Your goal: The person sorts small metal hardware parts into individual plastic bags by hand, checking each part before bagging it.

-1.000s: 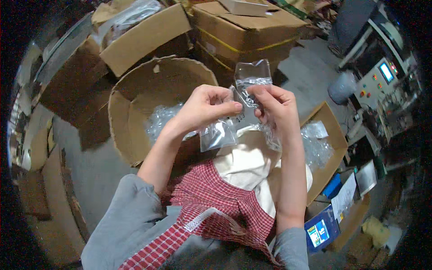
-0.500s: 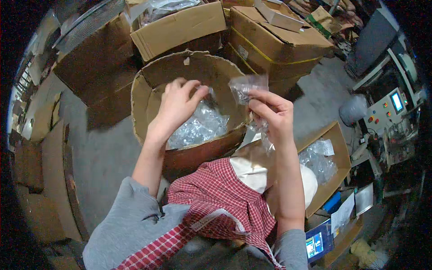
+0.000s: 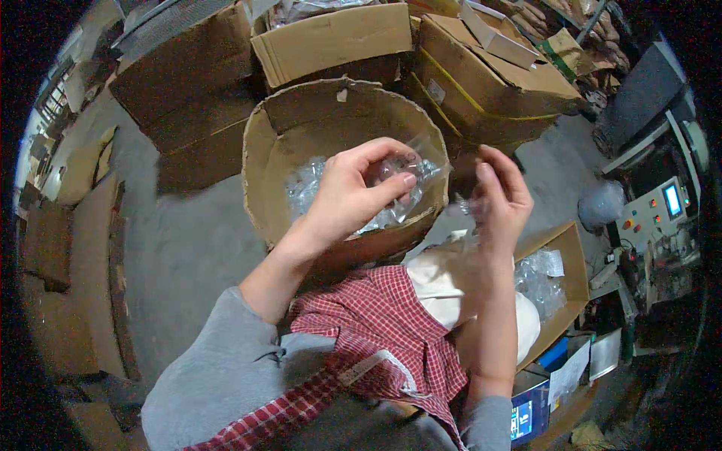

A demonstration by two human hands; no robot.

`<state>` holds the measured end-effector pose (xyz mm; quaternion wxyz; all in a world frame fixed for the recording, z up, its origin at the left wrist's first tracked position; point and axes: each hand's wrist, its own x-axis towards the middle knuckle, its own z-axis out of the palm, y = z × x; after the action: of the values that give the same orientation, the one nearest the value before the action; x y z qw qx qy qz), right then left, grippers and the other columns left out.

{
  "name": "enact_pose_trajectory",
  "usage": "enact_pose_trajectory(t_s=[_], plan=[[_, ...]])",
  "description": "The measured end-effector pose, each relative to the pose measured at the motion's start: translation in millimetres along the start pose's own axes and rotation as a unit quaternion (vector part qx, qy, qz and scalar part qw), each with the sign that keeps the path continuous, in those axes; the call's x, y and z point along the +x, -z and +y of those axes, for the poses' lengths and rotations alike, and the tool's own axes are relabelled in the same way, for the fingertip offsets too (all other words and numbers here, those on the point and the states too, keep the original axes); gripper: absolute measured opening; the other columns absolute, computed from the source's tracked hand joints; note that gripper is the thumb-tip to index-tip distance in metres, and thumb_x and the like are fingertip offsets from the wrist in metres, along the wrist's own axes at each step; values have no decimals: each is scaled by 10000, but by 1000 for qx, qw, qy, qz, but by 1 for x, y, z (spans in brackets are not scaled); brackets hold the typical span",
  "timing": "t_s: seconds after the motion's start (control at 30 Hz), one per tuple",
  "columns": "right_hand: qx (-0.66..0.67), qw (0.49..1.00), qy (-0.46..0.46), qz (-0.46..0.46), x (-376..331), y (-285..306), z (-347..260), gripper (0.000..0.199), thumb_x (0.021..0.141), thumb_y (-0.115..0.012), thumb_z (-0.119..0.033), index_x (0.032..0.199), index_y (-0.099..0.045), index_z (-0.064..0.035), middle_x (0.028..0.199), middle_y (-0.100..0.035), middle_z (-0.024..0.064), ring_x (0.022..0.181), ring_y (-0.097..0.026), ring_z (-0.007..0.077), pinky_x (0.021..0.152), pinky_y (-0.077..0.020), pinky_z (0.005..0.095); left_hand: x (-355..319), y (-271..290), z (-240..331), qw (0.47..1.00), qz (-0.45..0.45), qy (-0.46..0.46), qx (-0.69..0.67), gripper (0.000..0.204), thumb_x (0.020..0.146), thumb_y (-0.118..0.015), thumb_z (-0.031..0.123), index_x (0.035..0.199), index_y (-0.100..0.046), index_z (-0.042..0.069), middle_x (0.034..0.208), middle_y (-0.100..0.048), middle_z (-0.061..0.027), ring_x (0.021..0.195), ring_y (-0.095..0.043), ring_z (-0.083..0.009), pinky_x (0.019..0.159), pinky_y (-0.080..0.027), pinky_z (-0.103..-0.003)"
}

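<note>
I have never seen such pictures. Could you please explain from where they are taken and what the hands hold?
There is no robot arm, only a person's bare hands. Every picture comes from one wide camera on the head, looking down. The left hand holds a clear plastic bag. Behind it stands a rounded cardboard box with loose clear plastic inside. The right hand is blurred; clear film shows beside it, its grip is unclear. The right-side box contains further clear plastic.

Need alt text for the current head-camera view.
A person's left hand holds a crinkled clear plastic bag over a rounded cardboard box containing clear plastic; the right hand, blurred, is beside it. A narrower carton with more clear plastic stands to the right.
</note>
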<state>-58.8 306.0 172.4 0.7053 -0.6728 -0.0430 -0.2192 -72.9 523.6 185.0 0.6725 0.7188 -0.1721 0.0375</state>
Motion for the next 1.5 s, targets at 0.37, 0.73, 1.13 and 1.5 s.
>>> enact_pose_trajectory(t_s=[0.37, 0.73, 1.13, 1.5], plan=[[184, 969, -167, -4, 10, 19, 12, 303, 962, -553, -261, 1138, -601, -19, 1002, -658, 96, 508, -484, 59, 339, -274, 209, 10, 0, -26, 778, 180, -183, 574, 573, 817, -734, 242, 1304, -506, 43, 1216, -576, -193, 1115, -579, -236, 913, -473, -339], [339, 923, -184, -15, 2, 11, 9, 390, 859, -565, -140, 1220, -522, 1, 1192, -581, 166, 872, -611, 200, 681, -540, 311, -5, -86, -42, 899, -242, 250, -265, 540, 886, -700, 272, 1258, -439, -18, 947, -658, -99, 724, -629, -108, 499, -493, -230], [328, 933, -131, -70, 8, 29, 0, 488, 843, -451, 67, 1331, -429, 83, 1319, -514, 239, 1221, -531, 335, 981, -514, 489, -1, -46, -41, 943, -82, 161, -279, 220, 922, -596, 135, 1077, -624, -19, 896, -675, -83, 715, -647, -116, 567, -553, -242], [272, 948, -114, -116, 3, 20, -9, 438, 967, -467, -99, 1379, -406, 36, 1374, -491, 220, 1249, -516, 334, 945, -528, 468, 0, -17, -37, 976, 41, 79, -199, 245, 913, -613, 183, 1053, -604, -17, 896, -676, -98, 683, -640, -122, 574, -552, -252]])
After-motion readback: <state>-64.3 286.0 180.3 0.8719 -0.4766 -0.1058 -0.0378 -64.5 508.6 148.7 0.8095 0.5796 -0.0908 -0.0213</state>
